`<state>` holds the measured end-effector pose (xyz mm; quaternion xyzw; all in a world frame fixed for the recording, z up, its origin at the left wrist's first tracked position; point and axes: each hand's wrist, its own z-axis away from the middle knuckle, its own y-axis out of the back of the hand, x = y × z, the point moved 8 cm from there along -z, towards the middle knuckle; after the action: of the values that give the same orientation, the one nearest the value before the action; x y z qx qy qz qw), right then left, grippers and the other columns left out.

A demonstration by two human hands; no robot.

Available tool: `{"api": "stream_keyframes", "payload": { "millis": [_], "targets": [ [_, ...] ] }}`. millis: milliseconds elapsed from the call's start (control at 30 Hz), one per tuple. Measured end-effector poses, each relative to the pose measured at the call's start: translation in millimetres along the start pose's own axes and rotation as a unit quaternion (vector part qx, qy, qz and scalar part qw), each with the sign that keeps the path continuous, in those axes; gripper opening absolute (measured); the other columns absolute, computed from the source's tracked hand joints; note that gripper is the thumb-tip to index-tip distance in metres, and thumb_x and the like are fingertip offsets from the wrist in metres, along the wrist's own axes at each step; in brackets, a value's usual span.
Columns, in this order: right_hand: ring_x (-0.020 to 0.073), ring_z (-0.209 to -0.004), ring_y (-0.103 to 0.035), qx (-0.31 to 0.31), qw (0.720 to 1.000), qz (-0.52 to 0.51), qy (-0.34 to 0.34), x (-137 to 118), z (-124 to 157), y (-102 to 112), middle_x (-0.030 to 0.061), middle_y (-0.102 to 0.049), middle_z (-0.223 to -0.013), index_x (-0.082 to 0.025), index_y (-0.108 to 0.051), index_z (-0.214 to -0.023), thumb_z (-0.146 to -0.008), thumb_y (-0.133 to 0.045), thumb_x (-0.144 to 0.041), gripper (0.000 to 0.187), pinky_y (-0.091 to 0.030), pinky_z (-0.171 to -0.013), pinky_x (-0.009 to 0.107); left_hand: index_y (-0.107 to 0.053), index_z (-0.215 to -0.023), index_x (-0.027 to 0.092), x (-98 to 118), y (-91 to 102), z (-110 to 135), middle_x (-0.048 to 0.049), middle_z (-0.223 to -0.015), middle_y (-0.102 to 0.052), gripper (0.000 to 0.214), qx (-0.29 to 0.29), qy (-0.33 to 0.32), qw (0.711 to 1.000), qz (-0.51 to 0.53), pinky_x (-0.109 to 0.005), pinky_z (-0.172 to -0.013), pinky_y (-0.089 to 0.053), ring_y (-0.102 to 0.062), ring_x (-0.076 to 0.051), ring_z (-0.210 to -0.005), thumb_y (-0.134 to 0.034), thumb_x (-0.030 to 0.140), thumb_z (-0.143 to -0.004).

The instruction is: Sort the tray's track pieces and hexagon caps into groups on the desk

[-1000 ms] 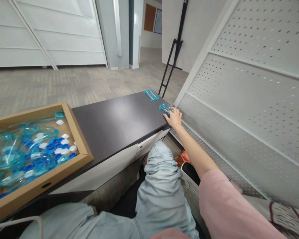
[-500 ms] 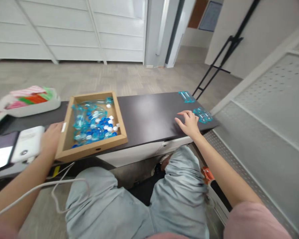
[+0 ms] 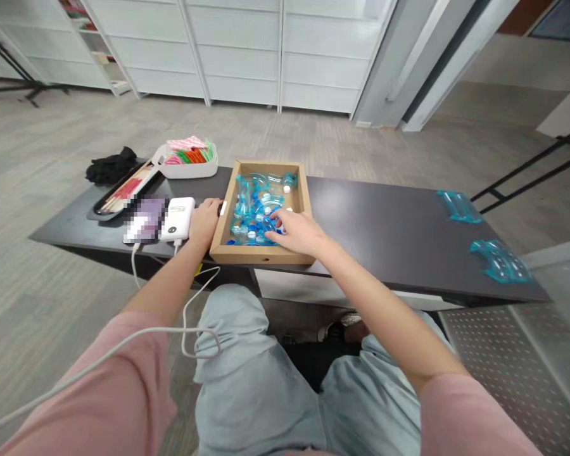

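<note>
Two hands: one left hand [image 3: 204,221] and one right hand [image 3: 298,233]. One worktop [image 3: 370,215] and, on it, one cardboard box [image 3: 261,255]. Inside the box are many clear blue plastic pieces [image 3: 244,196] and many small blue and white pieces [image 3: 287,189], too jumbled to count. Two separate groups of turquoise pieces [image 3: 460,207] lie at the right end; the number in each is unclear. At the left: one white basket [image 3: 190,171], one black tray [image 3: 105,216], one white device [image 3: 178,218], one pixelated flat object [image 3: 145,220] and one black bundle [image 3: 111,167].
</note>
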<state>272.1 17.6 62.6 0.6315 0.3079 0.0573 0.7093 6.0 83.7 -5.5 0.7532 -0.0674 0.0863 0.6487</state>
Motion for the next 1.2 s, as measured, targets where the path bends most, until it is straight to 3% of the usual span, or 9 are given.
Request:
{"api": "stream_keyframes", "payload": {
  "millis": [133,333,500,667,733,867,967,1133,1200],
  "targets": [
    [0.0422,-0.138,-0.074,-0.038,0.996,0.072,-0.047,-12,-22,-17,0.0225,-0.078,-0.149,-0.014,-0.067,-0.152,-0.109,-0.074,-0.053,0.059,-0.053,-0.116,0.053,-0.07,-0.156,0.018,-2,-3.1,-2,-0.0193,-0.165,-0.065,0.048,0.006,-0.007,1.0,0.008,-0.047,-0.121,-0.052,-0.066,-0.036,-0.146,-0.047,0.023,-0.115],
    [0.0369,-0.13,-0.075,0.061,0.996,0.017,-0.06,-2,-20,3,0.0175,-0.078,-0.14,-0.018,-0.08,-0.132,-0.109,-0.069,-0.045,0.037,-0.053,-0.119,0.052,-0.072,-0.154,0.018,-2,-3.2,-2,-0.0193,-0.163,-0.067,0.049,0.024,-0.009,0.999,0.022,-0.047,-0.121,-0.052,-0.066,-0.036,-0.146,-0.046,0.019,-0.114],
    [0.0235,-0.099,-0.077,0.142,0.983,-0.116,-0.026,20,-12,18,0.0138,-0.073,-0.139,-0.018,-0.079,-0.138,-0.107,-0.074,-0.042,0.04,-0.062,-0.108,0.044,-0.072,-0.154,0.017,-2,-2.9,0,-0.0193,-0.164,-0.066,0.049,0.027,-0.014,0.999,0.023,-0.047,-0.122,-0.051,-0.065,-0.035,-0.148,-0.044,0.017,-0.113],
    [0.0272,-0.12,-0.075,0.235,0.961,-0.137,0.053,31,11,32,0.0127,-0.069,-0.145,-0.025,-0.076,-0.15,-0.108,-0.076,-0.045,0.047,-0.066,-0.108,0.043,-0.072,-0.153,0.018,-2,-2.4,0,-0.0194,-0.163,-0.066,0.048,0.026,-0.013,0.999,0.014,-0.046,-0.121,-0.053,-0.066,-0.035,-0.146,-0.047,0.02,-0.113],
    [0.0276,-0.122,-0.075,0.26,0.954,-0.14,0.049,40,18,35,0.0124,-0.069,-0.143,-0.027,-0.077,-0.15,-0.108,-0.077,-0.047,0.047,-0.066,-0.109,0.044,-0.072,-0.154,0.019,-1,-1.7,0,-0.0188,-0.164,-0.066,0.048,0.024,-0.011,1.0,0.008,-0.045,-0.121,-0.053,-0.067,-0.035,-0.145,-0.048,0.02,-0.112],
    [0.0242,-0.106,-0.076,0.308,0.934,-0.176,0.039,58,31,43,0.0126,-0.072,-0.14,-0.026,-0.08,-0.142,-0.108,-0.076,-0.059,0.048,-0.069,-0.095,0.041,-0.071,-0.155,0.019,0,0.7,0,-0.0189,-0.164,-0.066,0.05,0.015,-0.004,1.0,-0.005,-0.045,-0.12,-0.054,-0.068,-0.035,-0.143,-0.046,0.02,-0.111],
    [0.0251,-0.109,-0.075,0.352,0.913,-0.202,0.038,69,44,51,0.0132,-0.075,-0.136,-0.025,-0.082,-0.137,-0.108,-0.072,-0.068,0.053,-0.068,-0.09,0.04,-0.07,-0.156,0.017,2,3.6,2,-0.0209,-0.165,-0.065,0.051,0.005,-0.005,1.0,-0.013,-0.046,-0.12,-0.054,-0.068,-0.036,-0.144,-0.044,0.02,-0.111],
    [0.0273,-0.117,-0.075,0.378,0.907,-0.183,0.019,99,82,54,0.0126,-0.077,-0.132,-0.027,-0.086,-0.132,-0.107,-0.071,-0.073,0.054,-0.067,-0.093,0.041,-0.066,-0.159,0.014,11,9.6,5,-0.0201,-0.171,-0.061,0.052,-0.03,-0.004,0.999,-0.025,-0.045,-0.125,-0.053,-0.064,-0.034,-0.151,-0.043,0.02,-0.112],
    [0.0274,-0.116,-0.076,0.376,0.913,-0.155,-0.01,122,105,52,0.012,-0.078,-0.131,-0.029,-0.087,-0.132,-0.107,-0.072,-0.071,0.052,-0.066,-0.1,0.043,-0.063,-0.159,0.01,13,12.2,8,-0.0221,-0.173,-0.059,0.053,-0.04,-0.012,0.999,-0.02,-0.05,-0.127,-0.052,-0.062,-0.037,-0.154,-0.042,0.02,-0.112]
  ]
}}
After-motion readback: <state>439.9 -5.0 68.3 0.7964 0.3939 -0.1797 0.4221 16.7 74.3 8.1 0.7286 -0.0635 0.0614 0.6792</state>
